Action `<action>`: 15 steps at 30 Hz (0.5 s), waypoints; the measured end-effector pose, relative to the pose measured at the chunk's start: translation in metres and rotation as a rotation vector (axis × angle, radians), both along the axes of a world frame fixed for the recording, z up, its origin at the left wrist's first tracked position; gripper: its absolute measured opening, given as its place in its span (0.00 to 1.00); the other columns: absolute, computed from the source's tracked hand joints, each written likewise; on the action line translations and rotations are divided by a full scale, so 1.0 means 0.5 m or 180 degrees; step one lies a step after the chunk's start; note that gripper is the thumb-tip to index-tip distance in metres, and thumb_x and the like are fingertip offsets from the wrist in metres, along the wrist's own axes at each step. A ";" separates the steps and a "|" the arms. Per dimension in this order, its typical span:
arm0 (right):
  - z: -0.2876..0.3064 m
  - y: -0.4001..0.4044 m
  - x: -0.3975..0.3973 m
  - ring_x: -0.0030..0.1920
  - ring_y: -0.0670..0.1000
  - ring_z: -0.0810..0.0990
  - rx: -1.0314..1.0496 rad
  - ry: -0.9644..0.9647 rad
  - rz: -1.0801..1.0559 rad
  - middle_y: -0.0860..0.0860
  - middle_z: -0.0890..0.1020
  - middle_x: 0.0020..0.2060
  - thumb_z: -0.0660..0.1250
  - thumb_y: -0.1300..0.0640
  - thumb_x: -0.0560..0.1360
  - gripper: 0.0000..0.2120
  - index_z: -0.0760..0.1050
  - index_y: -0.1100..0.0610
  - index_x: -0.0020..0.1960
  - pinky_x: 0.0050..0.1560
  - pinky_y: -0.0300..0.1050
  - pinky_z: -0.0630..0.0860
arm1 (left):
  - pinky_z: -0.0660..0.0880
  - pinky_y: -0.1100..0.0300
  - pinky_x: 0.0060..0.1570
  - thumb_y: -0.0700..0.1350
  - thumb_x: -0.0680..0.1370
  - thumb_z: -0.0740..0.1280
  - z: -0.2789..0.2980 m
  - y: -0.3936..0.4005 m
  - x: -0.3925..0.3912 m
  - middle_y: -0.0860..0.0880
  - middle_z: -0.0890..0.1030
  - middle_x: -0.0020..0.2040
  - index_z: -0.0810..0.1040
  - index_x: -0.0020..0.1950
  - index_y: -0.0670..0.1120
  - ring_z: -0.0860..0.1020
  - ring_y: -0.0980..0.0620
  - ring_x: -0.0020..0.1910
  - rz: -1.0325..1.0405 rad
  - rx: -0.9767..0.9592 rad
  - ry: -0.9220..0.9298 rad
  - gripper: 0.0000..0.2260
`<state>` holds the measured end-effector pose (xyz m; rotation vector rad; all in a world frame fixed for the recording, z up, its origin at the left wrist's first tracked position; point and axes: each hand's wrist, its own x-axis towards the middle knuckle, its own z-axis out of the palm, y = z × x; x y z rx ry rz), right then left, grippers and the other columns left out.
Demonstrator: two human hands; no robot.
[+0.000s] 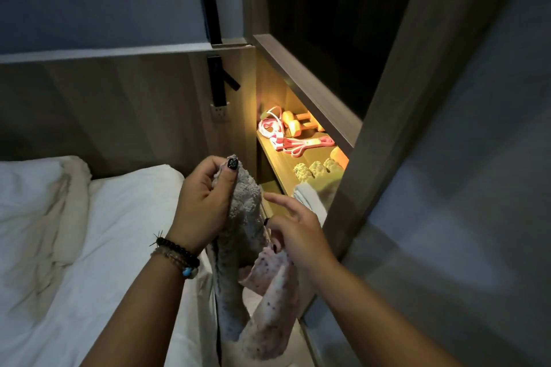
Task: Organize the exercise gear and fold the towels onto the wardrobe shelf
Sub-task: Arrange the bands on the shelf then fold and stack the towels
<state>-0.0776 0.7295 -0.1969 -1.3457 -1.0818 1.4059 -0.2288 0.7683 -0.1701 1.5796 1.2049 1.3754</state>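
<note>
My left hand [202,205] grips the top corner of a grey fluffy towel [244,235] that hangs down in front of me. My right hand [293,235] pinches a lower pink-speckled part of the same towel [269,301], with its index finger pointing left. Behind my hands the lit wardrobe shelf [278,155] holds orange dumbbells [299,122], a pink and white skipping rope [272,129], a pink resistance band [310,144], and a knobbly green roller [317,170]. A white folded towel [310,198] lies at the shelf's near end.
A bed with white sheets [89,232] fills the left. The wardrobe's sliding door frame [396,98] stands at the right and covers part of the shelf. A wooden headboard panel [119,104] with a black fitting is behind the bed.
</note>
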 end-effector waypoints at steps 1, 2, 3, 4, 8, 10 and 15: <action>-0.002 0.026 -0.004 0.48 0.52 0.81 0.0009 -0.0032 0.0058 0.54 0.82 0.49 0.68 0.56 0.68 0.20 0.77 0.41 0.58 0.48 0.48 0.79 | 0.73 0.68 0.35 0.43 0.81 0.60 0.002 0.022 -0.004 0.48 0.79 0.39 0.74 0.43 0.46 0.77 0.59 0.36 0.0012 0.0041 0.0014 0.08; -0.002 0.049 -0.009 0.53 0.53 0.81 0.0014 -0.0077 0.0147 0.54 0.82 0.54 0.69 0.52 0.66 0.20 0.77 0.40 0.58 0.53 0.50 0.79 | 0.71 0.69 0.33 0.43 0.81 0.60 0.004 0.044 -0.007 0.54 0.78 0.36 0.74 0.42 0.47 0.75 0.61 0.33 0.0017 0.0067 0.0027 0.08; 0.000 0.070 -0.014 0.55 0.54 0.81 0.0020 -0.0082 0.0259 0.54 0.82 0.55 0.70 0.51 0.65 0.19 0.77 0.40 0.56 0.55 0.52 0.79 | 0.69 0.71 0.31 0.43 0.82 0.61 0.007 0.066 -0.010 0.58 0.76 0.33 0.73 0.42 0.48 0.73 0.62 0.30 0.0025 0.0087 0.0042 0.09; 0.003 0.089 -0.018 0.54 0.54 0.82 0.0031 -0.0057 0.0373 0.54 0.83 0.53 0.71 0.53 0.67 0.15 0.78 0.43 0.54 0.55 0.52 0.80 | 0.66 0.72 0.29 0.43 0.82 0.61 0.011 0.086 -0.012 0.61 0.74 0.30 0.73 0.41 0.48 0.71 0.63 0.29 0.0036 0.0107 0.0063 0.09; 0.019 0.157 -0.020 0.44 0.53 0.82 0.0243 -0.0290 0.0513 0.57 0.84 0.42 0.70 0.63 0.73 0.06 0.79 0.59 0.50 0.46 0.45 0.78 | 0.64 0.75 0.27 0.42 0.82 0.61 0.033 0.156 -0.017 0.63 0.73 0.27 0.73 0.41 0.48 0.70 0.65 0.25 0.0090 0.0145 0.0049 0.09; 0.025 0.192 -0.017 0.39 0.49 0.79 0.0436 -0.0652 0.0397 0.53 0.82 0.37 0.70 0.61 0.72 0.04 0.78 0.58 0.48 0.41 0.43 0.75 | 0.63 0.74 0.27 0.43 0.82 0.61 0.045 0.194 -0.022 0.62 0.73 0.26 0.73 0.41 0.48 0.69 0.64 0.25 0.0152 0.0165 0.0015 0.09; 0.023 0.281 -0.013 0.37 0.41 0.75 0.0700 -0.2384 0.0186 0.41 0.76 0.36 0.68 0.50 0.76 0.06 0.71 0.47 0.44 0.33 0.33 0.67 | 0.68 0.67 0.31 0.43 0.81 0.62 0.070 0.295 -0.066 0.59 0.75 0.29 0.74 0.40 0.49 0.71 0.62 0.29 0.0461 0.0256 -0.0186 0.10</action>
